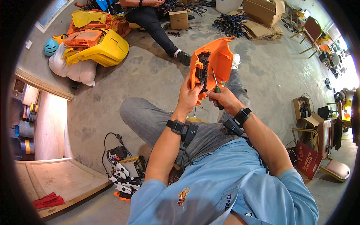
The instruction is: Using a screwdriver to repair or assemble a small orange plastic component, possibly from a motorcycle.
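My left hand point(188, 95) is closed around the lower left edge of an orange plastic cover point(220, 56), which is held up in front of my knees. A black part point(203, 69) is fitted along the inside of the cover's left wall. In my right hand point(227, 99) is a screwdriver point(217, 90) with a green handle, its shaft pointing up and away from me. The fingertips of that hand are close to the black part's lower end; whether they touch it I cannot tell.
Yellow and orange covers point(99, 47) are piled on a white sack point(71, 65) at far left. Another person's leg point(155, 32) stretches across the floor ahead. Tangled black cables point(229, 26) and cardboard boxes point(262, 13) lie farther off. White-and-black parts point(125, 176) sit at lower left.
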`<state>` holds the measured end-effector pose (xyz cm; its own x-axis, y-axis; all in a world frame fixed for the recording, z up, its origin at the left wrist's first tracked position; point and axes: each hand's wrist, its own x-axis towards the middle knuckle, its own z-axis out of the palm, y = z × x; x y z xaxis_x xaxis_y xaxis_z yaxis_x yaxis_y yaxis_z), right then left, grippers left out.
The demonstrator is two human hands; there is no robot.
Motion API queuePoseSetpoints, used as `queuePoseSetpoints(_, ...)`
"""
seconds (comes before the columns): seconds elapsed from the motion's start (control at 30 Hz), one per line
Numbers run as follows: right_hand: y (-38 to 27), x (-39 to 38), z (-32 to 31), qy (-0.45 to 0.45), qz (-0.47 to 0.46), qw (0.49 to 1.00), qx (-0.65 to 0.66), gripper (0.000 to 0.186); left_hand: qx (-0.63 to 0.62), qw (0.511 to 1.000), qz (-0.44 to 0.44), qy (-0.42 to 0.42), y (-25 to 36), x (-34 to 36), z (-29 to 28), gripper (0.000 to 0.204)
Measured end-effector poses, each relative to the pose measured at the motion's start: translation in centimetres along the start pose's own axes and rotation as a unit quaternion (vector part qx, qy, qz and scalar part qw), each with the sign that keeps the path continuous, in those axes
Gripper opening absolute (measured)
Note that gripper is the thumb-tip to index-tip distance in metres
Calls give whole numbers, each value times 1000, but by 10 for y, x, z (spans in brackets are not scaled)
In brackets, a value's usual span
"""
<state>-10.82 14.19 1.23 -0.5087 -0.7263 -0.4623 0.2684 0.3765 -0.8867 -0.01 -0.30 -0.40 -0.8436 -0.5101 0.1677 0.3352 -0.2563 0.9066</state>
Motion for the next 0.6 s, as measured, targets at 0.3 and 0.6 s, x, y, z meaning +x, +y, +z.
queuePoseSetpoints(0.3,-1,0,0,0,4,1000,-6,21,1,1000,2,-2,2,-1,1,23)
queuePoseSetpoints(0.6,-4,-3,-2,-19,-21,999,36,21,-67,997,-41,-19,24,-6,11,26)
